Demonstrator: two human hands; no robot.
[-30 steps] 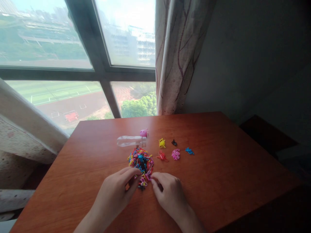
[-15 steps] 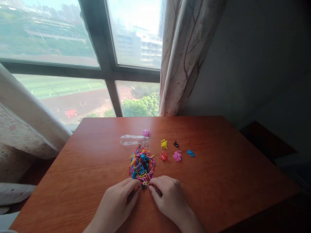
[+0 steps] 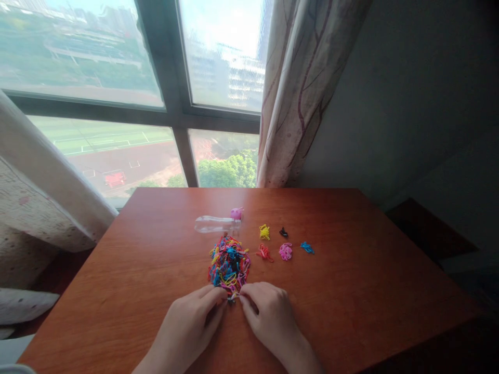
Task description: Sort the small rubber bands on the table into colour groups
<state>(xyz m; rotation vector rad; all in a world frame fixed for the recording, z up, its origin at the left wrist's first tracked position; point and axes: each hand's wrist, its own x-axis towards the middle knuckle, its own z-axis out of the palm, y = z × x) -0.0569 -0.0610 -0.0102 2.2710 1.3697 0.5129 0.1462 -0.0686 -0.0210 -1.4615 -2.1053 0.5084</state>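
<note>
A heap of small looped pieces in mixed colours lies in the middle of the table; they resemble rubber bands or plastic pins, too small to tell. At its near edge, my left hand pinches with thumb and forefinger, and what sits in the fingertips is hidden. Opposite it, my right hand is closed in a similar pinch on a tiny pale pink loop between the hands. Right of the heap lie sorted bunches: yellow, black, red, pink and blue.
Behind the heap, a clear plastic bottle lies on its side with a pink cap beside its neck. The brown wooden table ends at a window with curtains on both sides.
The view has shifted slightly, so the table's contents appear a little further right. Both hands keep their pinch at the heap's near edge, with only slight finger movement.
</note>
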